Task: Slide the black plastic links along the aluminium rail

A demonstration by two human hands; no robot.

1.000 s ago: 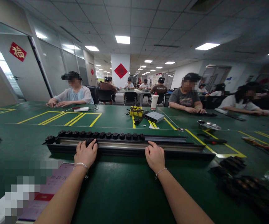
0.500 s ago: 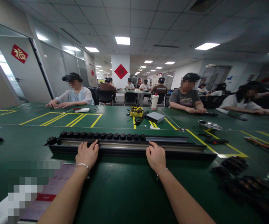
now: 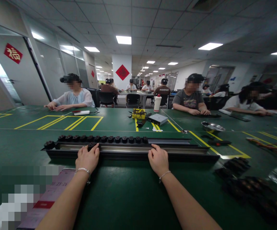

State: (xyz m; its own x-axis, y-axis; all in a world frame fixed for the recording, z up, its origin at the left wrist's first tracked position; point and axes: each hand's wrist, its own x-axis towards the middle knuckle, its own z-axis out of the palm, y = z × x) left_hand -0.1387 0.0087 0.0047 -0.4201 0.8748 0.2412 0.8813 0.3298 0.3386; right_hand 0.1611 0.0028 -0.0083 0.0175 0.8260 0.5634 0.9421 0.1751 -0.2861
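Note:
A long black rail [image 3: 124, 155] with a shiny channel lies crosswise before me on the green table. My left hand [image 3: 87, 158] is closed on a small black block [image 3: 91, 145], like a socket module, in the channel toward its left part. At the right part, my right hand [image 3: 158, 159] grips the rail's near wall, index finger over the top edge; the thumb is partly hidden. Behind runs a second black rail [image 3: 168, 141], with several similar black modules [image 3: 111, 139] in a row over its left and middle. Another module [image 3: 49, 144] sits at the near rail's left end.
Loose black modules [image 3: 258, 188] pile up at the right, near a metal bowl [image 3: 212, 126]. A grey box [image 3: 157, 119], a yellow item with cables [image 3: 138, 113] and a bottle [image 3: 157, 103] stand farther back. A phone-like screen [image 3: 49, 195] lies front left. Co-workers sit across the table.
The whole view shifts slightly left, as my head turns a little. My hands keep their places on the rail and the module.

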